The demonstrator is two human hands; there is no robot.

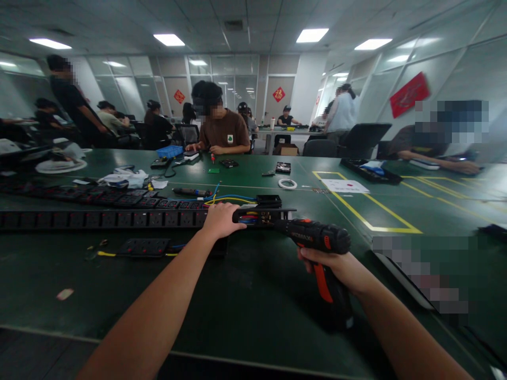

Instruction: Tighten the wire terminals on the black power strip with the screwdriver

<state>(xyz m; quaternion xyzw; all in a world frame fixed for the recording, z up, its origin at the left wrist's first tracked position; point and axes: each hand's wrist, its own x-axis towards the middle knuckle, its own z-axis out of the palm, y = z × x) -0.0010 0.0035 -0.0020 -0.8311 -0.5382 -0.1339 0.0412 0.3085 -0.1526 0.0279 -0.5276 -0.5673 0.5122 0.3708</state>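
Before us on the bench (245,322) lies the long black socket strip (114,219), stretching from the left edge to the middle, its right end open and showing coloured wires (252,217) inside. Our left grip (222,220) is clasped over the strip close to that open end, thumb on the near side. Our right grip (327,259) is wrapped around the handle of a black and orange power drill (317,236), whose nose points left at the open end; we cannot tell whether the bit touches it.

Just behind the strip we see a second row of sockets (138,199), with blue and yellow leads (233,197) running to a small black box (269,200). In front, near our left forearm, lies a short socket section (144,247) with a yellow wire end.

Further back are a dark hand tool (192,192), a crumpled white bundle (124,178), a white ring (287,184) and, to the right, a sheet of paper (344,186) overlapping a yellow taped outline (390,219). Across the bench, a person in a brown shirt (229,132) sits bent over small parts, beside a blue basket (169,151).
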